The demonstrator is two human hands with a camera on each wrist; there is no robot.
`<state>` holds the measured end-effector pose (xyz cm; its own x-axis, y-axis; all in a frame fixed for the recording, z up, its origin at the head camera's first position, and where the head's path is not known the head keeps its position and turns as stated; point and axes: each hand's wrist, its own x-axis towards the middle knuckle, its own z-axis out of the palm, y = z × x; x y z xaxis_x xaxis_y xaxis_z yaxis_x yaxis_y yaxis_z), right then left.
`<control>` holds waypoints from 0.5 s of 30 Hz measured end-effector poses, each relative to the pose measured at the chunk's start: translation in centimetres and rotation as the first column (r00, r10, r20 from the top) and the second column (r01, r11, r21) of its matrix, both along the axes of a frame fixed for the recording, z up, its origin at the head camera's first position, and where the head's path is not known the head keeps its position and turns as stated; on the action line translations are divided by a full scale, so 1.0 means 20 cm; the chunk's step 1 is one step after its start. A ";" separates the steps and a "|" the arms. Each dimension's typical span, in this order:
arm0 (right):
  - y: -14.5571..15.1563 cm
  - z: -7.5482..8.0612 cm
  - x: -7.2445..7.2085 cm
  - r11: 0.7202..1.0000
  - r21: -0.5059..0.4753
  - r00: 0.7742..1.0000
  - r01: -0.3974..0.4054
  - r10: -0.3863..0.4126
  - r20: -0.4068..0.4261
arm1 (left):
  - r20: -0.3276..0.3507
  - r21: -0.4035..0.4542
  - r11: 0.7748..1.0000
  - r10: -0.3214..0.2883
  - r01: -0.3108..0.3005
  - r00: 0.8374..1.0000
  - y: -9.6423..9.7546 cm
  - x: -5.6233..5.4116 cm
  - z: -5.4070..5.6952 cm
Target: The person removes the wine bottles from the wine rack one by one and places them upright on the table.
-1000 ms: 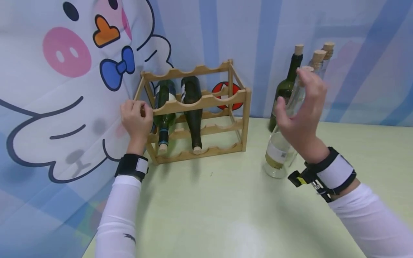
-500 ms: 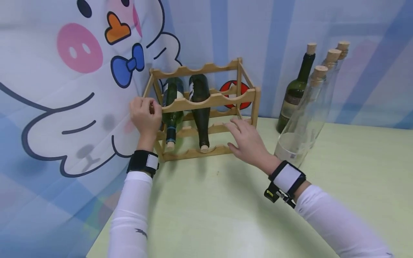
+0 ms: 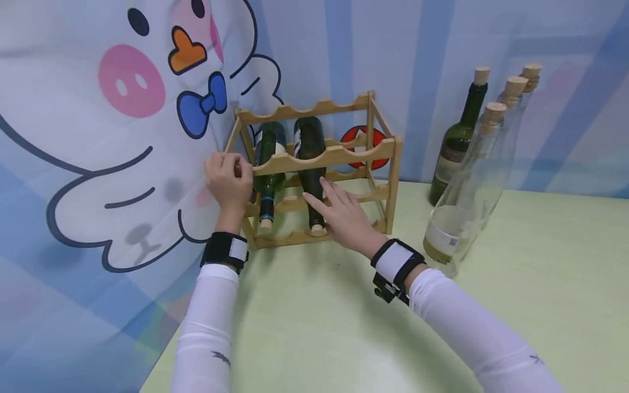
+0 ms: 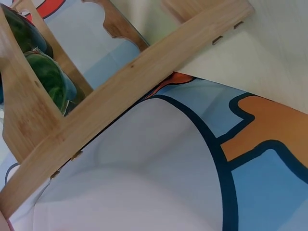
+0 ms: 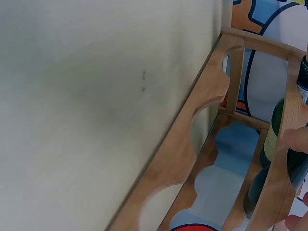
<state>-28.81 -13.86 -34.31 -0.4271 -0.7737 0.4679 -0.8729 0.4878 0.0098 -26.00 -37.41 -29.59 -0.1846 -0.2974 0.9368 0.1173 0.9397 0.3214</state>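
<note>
A wooden wine rack (image 3: 339, 155) stands on the table against the backdrop. My left hand (image 3: 228, 183) grips its front left corner at the top; in the left wrist view only the rack's side bars (image 4: 120, 91) show, with the hand out of sight. Two corked bottles lie tilted in the rack, necks toward me: a green bottle (image 3: 269, 188) on the left and a darker bottle (image 3: 309, 139) beside it. My right hand (image 3: 349, 221) is at the darker bottle's neck, fingers extended over it. In the right wrist view its fingertips (image 5: 297, 139) show at the right edge.
Right of the rack stand a corked dark green bottle (image 3: 454, 147) and several clear corked bottles, the front clear bottle (image 3: 444, 232) nearest. A printed cloth backdrop (image 3: 403, 65) hangs close behind and to the left. The pale green table (image 3: 314, 327) runs toward me.
My right hand has moved left from the clear bottles to the darker bottle in the rack. My left hand keeps its hold on the rack corner. The head view has shifted slightly.
</note>
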 end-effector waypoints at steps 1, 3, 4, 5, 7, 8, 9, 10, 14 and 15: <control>-0.01 0.00 0.00 1.000 0.017 1.000 0.004 -0.004 -0.005 | 0.003 0.000 1.000 -0.001 0.001 1.000 0.01 0.00 -0.01; -0.01 0.01 0.00 0.999 0.048 1.000 0.012 -0.011 -0.011 | 0.005 0.001 1.000 -0.006 0.006 1.000 0.01 -0.01 -0.02; -0.01 0.00 -0.01 0.998 0.056 1.000 0.010 -0.009 -0.011 | 0.007 0.001 1.000 -0.007 0.007 1.000 0.01 -0.02 -0.02; -0.01 0.00 -0.01 0.998 0.062 1.000 0.006 -0.006 -0.012 | 0.005 0.002 1.000 -0.010 0.010 1.000 0.01 -0.02 -0.03; 0.00 0.00 0.00 0.998 0.062 1.000 -0.005 0.006 -0.020 | 0.003 0.007 1.000 -0.011 0.011 1.000 0.01 -0.03 -0.03; 0.00 -0.01 0.00 0.998 0.059 0.999 -0.012 0.013 -0.029 | 0.003 0.010 1.000 -0.012 0.012 1.000 0.01 -0.03 -0.04; 0.01 -0.01 0.01 0.998 0.053 0.999 -0.022 0.024 -0.037 | 0.003 0.013 1.000 -0.011 0.011 1.000 0.00 -0.03 -0.04; 0.01 -0.01 0.01 0.998 0.047 0.998 -0.032 0.034 -0.044 | 0.004 0.015 1.000 -0.011 0.011 1.000 0.00 -0.03 -0.04; 0.03 0.00 0.07 0.996 0.016 0.995 -0.092 0.093 -0.048 | 0.002 0.017 1.000 -0.005 0.005 1.000 -0.01 -0.03 -0.03; 0.03 0.00 0.09 0.994 0.004 0.993 -0.109 0.109 -0.042 | 0.002 0.014 1.000 -0.005 0.005 1.000 -0.02 -0.02 -0.02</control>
<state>-27.09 -13.25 -34.27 -0.3198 -0.8157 0.4820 -0.9198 0.3893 0.0486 -26.49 -37.74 -30.08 -0.1880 -0.3096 0.9321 0.1216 0.9344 0.3349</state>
